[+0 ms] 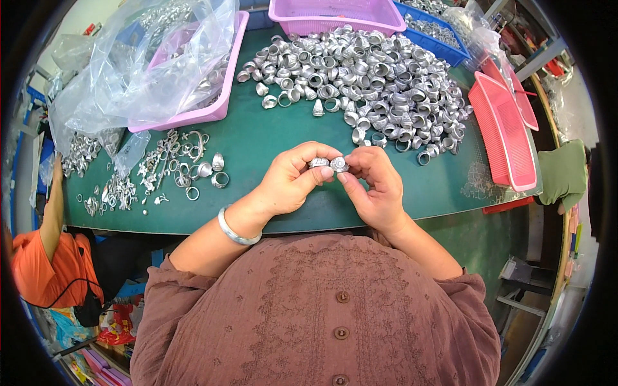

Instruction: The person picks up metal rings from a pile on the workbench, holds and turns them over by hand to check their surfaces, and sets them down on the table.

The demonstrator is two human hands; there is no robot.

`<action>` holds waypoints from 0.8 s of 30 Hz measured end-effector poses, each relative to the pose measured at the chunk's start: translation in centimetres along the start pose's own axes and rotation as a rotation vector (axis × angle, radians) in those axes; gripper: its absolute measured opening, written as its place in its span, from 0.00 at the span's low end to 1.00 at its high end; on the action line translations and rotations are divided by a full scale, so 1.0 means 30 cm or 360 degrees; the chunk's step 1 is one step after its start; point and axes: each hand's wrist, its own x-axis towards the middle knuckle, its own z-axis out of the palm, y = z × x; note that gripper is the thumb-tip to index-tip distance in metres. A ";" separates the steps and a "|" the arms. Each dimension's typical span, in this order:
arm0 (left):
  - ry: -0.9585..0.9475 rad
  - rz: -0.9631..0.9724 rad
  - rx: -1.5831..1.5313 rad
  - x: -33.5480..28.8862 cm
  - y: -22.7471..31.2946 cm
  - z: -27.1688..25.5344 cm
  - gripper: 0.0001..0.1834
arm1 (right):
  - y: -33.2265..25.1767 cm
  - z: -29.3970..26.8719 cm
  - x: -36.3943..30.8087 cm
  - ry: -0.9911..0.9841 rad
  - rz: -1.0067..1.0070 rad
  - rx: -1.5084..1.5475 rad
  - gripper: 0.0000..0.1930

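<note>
My left hand [291, 182] pinches a chunky silver-grey metal ring [318, 163] between thumb and fingers. Right beside it, a second ring [339, 165] with a round, patterned face is pinched in my right hand [378, 190]. The two rings meet or nearly meet above the green table [257, 145]; whether they touch, I cannot tell. Beyond my hands spreads a big heap of similar rings [373, 74]. Left of my left hand lie a few loose rings [219, 179] and a smaller group of mixed silver metal pieces [170, 154].
A purple basket [225, 96] under clear plastic bags [148, 71] stands at the far left. Another purple basket [335, 26] and a blue tray [454, 55] are at the back. Red baskets [502, 128] edge the right side. A person in orange [48, 267] sits at left.
</note>
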 end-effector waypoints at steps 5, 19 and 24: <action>0.0009 -0.0045 -0.0043 -0.002 0.010 0.004 0.12 | -0.001 -0.007 0.001 -0.0048 -0.0023 -0.0052 0.11; -0.0092 -0.0676 -0.1141 0.017 0.008 -0.058 0.22 | -0.013 -0.057 0.046 -0.0223 0.1431 0.1345 0.09; -0.0162 -0.0610 -0.1196 0.018 0.014 -0.063 0.21 | 0.002 -0.068 0.041 -0.0203 0.1378 0.1473 0.09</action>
